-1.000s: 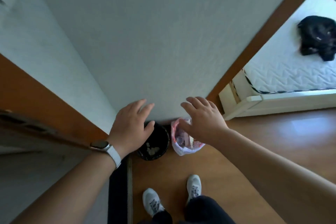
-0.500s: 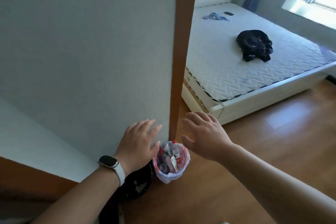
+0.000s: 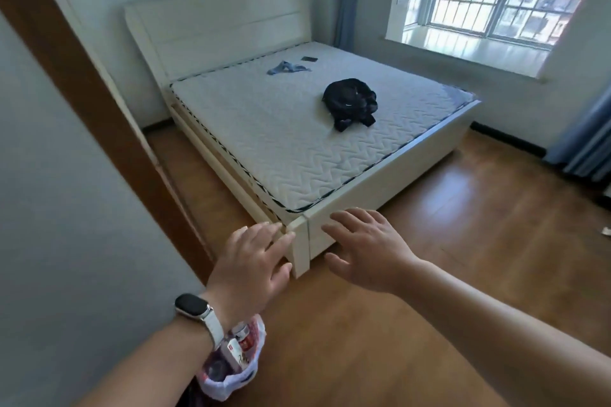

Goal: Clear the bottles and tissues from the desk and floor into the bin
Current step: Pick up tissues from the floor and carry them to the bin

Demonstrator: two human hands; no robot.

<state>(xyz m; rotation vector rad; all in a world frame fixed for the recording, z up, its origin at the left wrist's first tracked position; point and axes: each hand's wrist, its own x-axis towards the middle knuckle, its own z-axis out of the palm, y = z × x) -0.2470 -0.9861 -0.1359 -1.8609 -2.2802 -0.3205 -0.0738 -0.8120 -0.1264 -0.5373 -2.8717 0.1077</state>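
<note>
Both hands, left hand (image 3: pixel 253 269) and right hand (image 3: pixel 365 249), spread and empty; stuffed white plastic-bag-lined bin (image 3: pixel 231 363) underfoot risks a kick and spill.

I'm seeing bright daylight from the window (image 3: pixel 489 0) — glare patches on the floor (image 3: pixel 443 188), edges bowed, slight softness throughout.

Reaching forward with left hand (image 3: pixel 251 261) and right hand (image 3: pixel 367 251), fingers spread. Under the left wrist, a bag-lined bin (image 3: pixel 228 387) with bottles (image 3: pixel 246 342) on the floor (image 3: pixel 363 340). Ahead, a bed (image 3: pixel 281 149) bearing black clothing (image 3: pixel 350 102).
</note>
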